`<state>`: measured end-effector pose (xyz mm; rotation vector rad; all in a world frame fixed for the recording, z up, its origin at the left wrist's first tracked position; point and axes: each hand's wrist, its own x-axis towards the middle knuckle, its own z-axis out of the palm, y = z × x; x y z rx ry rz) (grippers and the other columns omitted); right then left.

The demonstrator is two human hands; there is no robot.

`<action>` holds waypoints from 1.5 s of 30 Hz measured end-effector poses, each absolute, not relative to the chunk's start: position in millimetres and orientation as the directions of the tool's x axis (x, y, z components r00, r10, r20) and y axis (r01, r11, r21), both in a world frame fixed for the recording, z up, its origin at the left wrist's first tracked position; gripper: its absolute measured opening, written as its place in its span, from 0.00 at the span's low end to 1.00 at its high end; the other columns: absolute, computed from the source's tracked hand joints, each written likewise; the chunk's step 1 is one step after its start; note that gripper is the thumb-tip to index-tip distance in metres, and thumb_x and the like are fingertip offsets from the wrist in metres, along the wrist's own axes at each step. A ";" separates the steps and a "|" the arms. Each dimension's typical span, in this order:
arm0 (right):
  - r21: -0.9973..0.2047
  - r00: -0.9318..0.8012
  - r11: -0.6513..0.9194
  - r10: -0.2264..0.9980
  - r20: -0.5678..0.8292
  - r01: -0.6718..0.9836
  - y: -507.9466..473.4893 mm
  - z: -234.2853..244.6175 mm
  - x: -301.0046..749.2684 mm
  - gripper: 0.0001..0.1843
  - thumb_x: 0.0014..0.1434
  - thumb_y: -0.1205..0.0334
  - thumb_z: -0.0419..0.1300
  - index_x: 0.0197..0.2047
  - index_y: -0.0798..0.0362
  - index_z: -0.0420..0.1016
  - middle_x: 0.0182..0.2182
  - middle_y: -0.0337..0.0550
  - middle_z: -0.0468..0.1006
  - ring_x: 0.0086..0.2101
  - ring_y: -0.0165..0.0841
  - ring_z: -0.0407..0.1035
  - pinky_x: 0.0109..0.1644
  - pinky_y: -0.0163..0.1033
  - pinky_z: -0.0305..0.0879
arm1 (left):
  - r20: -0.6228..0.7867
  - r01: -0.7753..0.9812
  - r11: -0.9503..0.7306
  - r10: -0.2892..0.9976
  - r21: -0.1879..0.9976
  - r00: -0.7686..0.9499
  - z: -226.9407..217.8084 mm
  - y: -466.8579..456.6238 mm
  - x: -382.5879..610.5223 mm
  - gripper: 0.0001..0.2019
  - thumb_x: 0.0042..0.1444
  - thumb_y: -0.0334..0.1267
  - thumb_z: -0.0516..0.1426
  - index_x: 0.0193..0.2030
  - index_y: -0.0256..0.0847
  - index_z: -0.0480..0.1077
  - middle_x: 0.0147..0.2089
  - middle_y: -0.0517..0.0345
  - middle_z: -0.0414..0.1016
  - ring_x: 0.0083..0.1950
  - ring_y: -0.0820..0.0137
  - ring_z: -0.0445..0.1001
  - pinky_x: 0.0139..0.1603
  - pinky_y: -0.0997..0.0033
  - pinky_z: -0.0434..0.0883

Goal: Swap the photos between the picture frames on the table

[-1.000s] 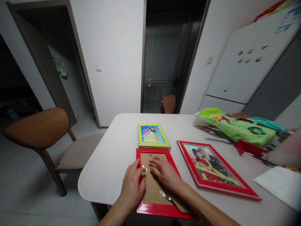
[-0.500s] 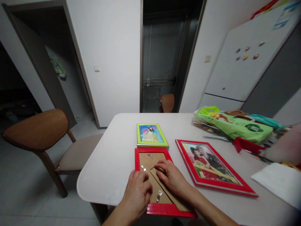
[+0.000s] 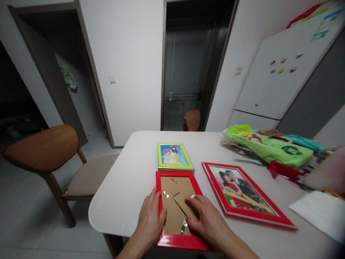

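Observation:
A red picture frame (image 3: 180, 240) lies face down on the table, showing its brown backing board (image 3: 169, 219). Small metal clips sit around the board, among them one at the lower edge (image 3: 184, 227) and one on the left (image 3: 166, 195). A slanted slit line runs across the board's middle. My left hand (image 3: 151, 216) grips the frame's left side, its thumb over the rim. Over the right side lies my right hand (image 3: 206, 216), thumb and fingers apart, fingertips touching the board near the right clip (image 3: 193, 196).
Just beyond stands a yellow-green framed picture (image 3: 175, 168), face up. To the right lies a red framed photo (image 3: 258, 216). Further right are a green package (image 3: 277, 145), a red object (image 3: 285, 170) and white paper (image 3: 320, 212). A wooden chair (image 3: 43, 147) is at the left.
My left hand has moved off the board to the frame's left rim. My right hand has shifted from the board's middle toward the right and nearer me, uncovering the slit and right clip.

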<state>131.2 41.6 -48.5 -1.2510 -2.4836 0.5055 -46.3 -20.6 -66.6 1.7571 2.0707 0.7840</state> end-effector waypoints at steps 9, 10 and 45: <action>-0.464 -0.529 0.567 0.819 0.223 0.681 43.2 -15.6 122.2 0.20 0.42 0.62 0.54 0.42 0.56 0.70 0.37 0.48 0.69 0.40 0.38 0.62 0.46 0.41 0.57 | 0.179 0.448 -0.027 0.936 0.894 -0.302 -57.0 -13.3 -47.6 0.18 0.47 0.44 0.52 0.43 0.37 0.67 0.53 0.48 0.62 0.54 0.61 0.58 0.54 0.63 0.55; -0.483 -0.543 0.582 0.806 0.235 0.655 41.1 -11.2 118.9 0.20 0.43 0.62 0.54 0.42 0.55 0.70 0.37 0.48 0.69 0.40 0.37 0.62 0.46 0.40 0.57 | 0.167 0.354 -0.038 0.925 0.934 -0.341 -54.9 -11.4 -49.2 0.15 0.47 0.44 0.52 0.38 0.38 0.68 0.48 0.50 0.67 0.50 0.62 0.63 0.50 0.65 0.60; -0.978 -0.344 -0.201 0.916 -0.207 0.054 56.9 -17.4 142.9 0.44 0.44 0.58 0.55 0.60 0.55 0.36 0.22 0.37 0.75 0.24 0.32 0.69 0.31 0.37 0.64 | 0.194 0.530 -0.096 0.972 0.842 -0.133 -22.5 14.0 39.8 0.38 0.37 0.32 0.55 0.58 0.35 0.48 0.62 0.48 0.42 0.62 0.57 0.38 0.60 0.57 0.40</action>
